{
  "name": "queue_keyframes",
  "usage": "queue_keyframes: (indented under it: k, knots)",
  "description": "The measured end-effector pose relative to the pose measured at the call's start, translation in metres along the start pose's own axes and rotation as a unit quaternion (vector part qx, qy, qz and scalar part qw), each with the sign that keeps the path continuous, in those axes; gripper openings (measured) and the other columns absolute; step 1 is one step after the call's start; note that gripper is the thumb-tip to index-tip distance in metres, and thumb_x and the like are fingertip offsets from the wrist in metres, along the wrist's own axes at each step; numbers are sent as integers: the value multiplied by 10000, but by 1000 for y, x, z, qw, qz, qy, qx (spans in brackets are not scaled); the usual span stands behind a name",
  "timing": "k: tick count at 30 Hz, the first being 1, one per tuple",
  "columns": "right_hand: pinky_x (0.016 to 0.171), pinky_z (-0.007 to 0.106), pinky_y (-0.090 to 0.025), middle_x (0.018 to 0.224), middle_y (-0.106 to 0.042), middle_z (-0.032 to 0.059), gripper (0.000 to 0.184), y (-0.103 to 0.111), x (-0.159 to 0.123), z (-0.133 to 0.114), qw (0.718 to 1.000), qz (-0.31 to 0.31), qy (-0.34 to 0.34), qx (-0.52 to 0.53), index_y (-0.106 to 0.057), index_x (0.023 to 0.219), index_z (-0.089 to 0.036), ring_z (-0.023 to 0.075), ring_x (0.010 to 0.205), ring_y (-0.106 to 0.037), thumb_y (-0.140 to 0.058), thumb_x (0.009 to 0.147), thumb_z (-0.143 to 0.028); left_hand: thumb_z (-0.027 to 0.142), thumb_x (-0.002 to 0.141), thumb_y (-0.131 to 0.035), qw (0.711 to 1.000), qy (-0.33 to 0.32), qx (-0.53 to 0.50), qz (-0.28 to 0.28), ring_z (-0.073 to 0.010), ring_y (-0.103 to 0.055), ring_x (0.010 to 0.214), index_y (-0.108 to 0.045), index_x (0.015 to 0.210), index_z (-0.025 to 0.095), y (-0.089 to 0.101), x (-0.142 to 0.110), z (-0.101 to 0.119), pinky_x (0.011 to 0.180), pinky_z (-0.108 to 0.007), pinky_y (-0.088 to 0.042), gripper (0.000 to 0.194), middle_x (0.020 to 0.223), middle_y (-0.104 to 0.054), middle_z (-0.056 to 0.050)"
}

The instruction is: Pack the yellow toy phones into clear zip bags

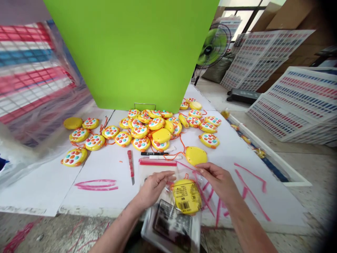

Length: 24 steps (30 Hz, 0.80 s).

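Note:
A clear plastic bag (181,221) with printed dark panel and barcode lies at the table's front edge, a yellow toy (186,193) showing through it, back side up. My left hand (155,188) has its fingers closed on the bag's upper left edge. The fingers of my right hand (217,179) pinch the bag's upper right corner. Just beyond that hand lies another yellow toy (196,155), face down, with an orange cord. Under the bag is a stack of zip bags (158,163) with a red strip along the top.
Several yellow toys with coloured buttons (139,130) are heaped before a tall green box (131,52). A red utility knife (131,167), a black marker (154,153) and a white pen (165,157) lie nearby. White plastic crates (297,102) and a fan (210,49) stand right.

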State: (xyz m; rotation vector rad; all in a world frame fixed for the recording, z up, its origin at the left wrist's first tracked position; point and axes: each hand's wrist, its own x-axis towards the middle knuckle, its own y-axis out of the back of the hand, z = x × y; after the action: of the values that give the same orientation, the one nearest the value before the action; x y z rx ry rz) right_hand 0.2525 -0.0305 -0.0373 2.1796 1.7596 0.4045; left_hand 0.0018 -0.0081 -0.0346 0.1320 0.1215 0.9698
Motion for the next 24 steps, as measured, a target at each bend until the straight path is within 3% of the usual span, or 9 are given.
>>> queue_keyframes:
  k: [6, 12, 15, 18, 20, 22, 24]
  knots:
    - [670, 315, -489, 753, -685, 42, 181, -1, 1, 6, 1000, 6, 3, -7, -657, 756, -188, 197, 719, -610, -601, 748, -360, 104, 804, -393, 998, -15, 64, 20, -186, -625, 938, -721, 963, 179, 0, -1, -1, 900, -309, -462, 372, 992, -717, -45]
    - [637, 289, -481, 721, -614, 30, 268, 3, -9, -9, 997, 48, 4, 57, -598, 799, -200, 174, 696, -571, -505, 839, -448, 288, 884, -427, 999, -10, 44, 13, -209, -627, 911, -696, 999, 151, 1, -4, 8, 824, -301, -479, 323, 989, -705, -81]
    - [579, 273, -452, 680, -594, 10, 272, 1, -20, -18, 1000, -26, 12, -12, -581, 752, -209, 157, 630, -536, -499, 843, -452, 381, 897, -458, 999, -7, 40, 17, -208, -624, 886, -701, 989, 158, -1, -2, 4, 808, -294, -480, 342, 962, -706, -80]
    - [529, 263, -429, 635, -598, -13, 224, 2, -27, -20, 985, -127, 14, -118, -558, 700, -218, 148, 575, -525, -543, 811, -412, 367, 900, -468, 999, 13, 36, 31, -179, -620, 782, -690, 1004, 164, -3, 0, -3, 757, -280, -488, 318, 913, -708, -66]
    - [522, 270, -429, 602, -589, -16, 243, 11, -28, -15, 973, -151, 20, -173, -538, 660, -225, 153, 559, -529, -518, 819, -408, 344, 905, -455, 999, 19, 26, 39, -171, -614, 773, -675, 1007, 167, -4, 1, -6, 742, -272, -486, 301, 906, -702, -60]
    - [556, 315, -448, 640, -609, 10, 213, 28, -25, -5, 965, -72, 19, -253, -563, 693, -234, 186, 587, -553, -493, 814, -395, 338, 908, -450, 999, 18, 6, 51, -171, -610, 799, -652, 1015, 166, -4, 1, -7, 740, -267, -483, 287, 918, -692, -57]
    - [672, 414, -470, 813, -651, 83, 193, 47, -21, 5, 932, 73, 39, -352, -615, 808, -223, 260, 728, -593, -470, 794, -350, 343, 912, -448, 998, 19, -16, 56, -161, -604, 776, -614, 1051, 163, -3, 1, -7, 729, -266, -482, 282, 922, -683, -54]
